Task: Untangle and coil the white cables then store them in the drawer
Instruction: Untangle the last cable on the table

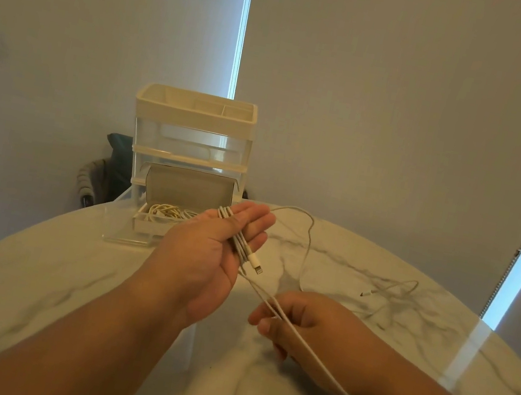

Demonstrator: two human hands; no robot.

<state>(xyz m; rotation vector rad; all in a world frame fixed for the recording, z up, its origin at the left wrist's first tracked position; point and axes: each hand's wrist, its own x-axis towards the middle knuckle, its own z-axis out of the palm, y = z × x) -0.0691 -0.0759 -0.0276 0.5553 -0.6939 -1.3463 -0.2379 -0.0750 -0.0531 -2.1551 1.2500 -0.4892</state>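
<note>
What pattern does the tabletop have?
The tabletop is white marble with grey veining, best seen in the head view.

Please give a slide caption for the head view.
Looped white cable lies over left hand; right hand grips its strands.

The round white marble bench (29, 278) lies bare across the lower left and left middle of the frame, giving open passage there. At centre, a cream and clear plastic drawer organiser (193, 136) blocks the far edge. Its clear pulled-out drawer (127, 236) juts toward the viewer. Inside it, an open beige cardboard box (189, 186) has its lid standing upright at the back, so the way in is from above or the front. A thin white charging cable (238, 238) arches from the left hand (208, 250) down to the bench, runs taut to the right hand (298, 329), and trails loose across the right middle. The lower right of the bench is bare.
</note>
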